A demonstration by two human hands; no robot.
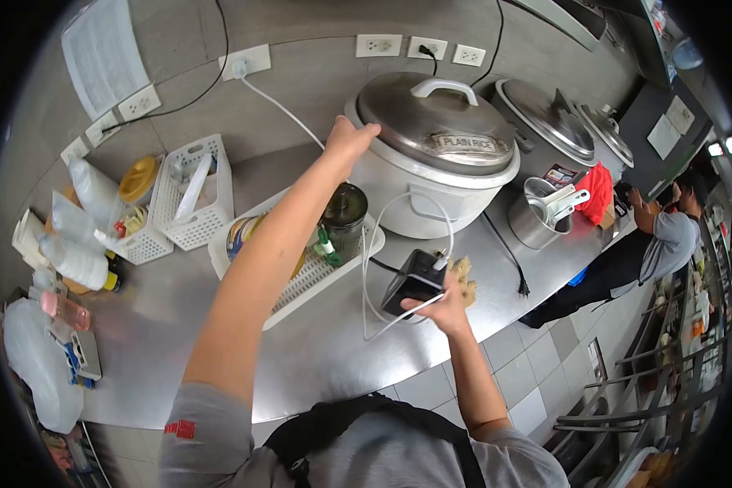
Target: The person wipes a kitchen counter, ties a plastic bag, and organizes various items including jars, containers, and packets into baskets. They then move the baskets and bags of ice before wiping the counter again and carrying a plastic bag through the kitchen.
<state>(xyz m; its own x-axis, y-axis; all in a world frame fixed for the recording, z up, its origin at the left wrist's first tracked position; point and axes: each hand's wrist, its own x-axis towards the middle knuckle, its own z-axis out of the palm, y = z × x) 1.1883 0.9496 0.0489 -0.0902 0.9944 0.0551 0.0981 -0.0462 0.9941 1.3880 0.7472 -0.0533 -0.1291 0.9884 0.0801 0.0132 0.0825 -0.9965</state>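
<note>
My left hand [351,140] reaches to the left side of a large rice cooker [431,154] with a metal lid marked "PLAIN RICE". Its fingers look curled at the rim; what they hold, if anything, is hidden. A white cord [283,110] from a wall outlet runs down behind this hand. Nearer me, my right hand [445,307] grips a black box-shaped device [416,285] with a white cable [366,285] plugged into it and looping around. A crumpled tan thing [464,281] shows just beyond the right hand.
A white tray [281,313] with jars stands under my left forearm, white baskets [193,195] behind it. To the right are a metal pot [538,215] with utensils, a loose black plug [523,288] and more cookers [545,118]. Another person [667,244] stands at the far right.
</note>
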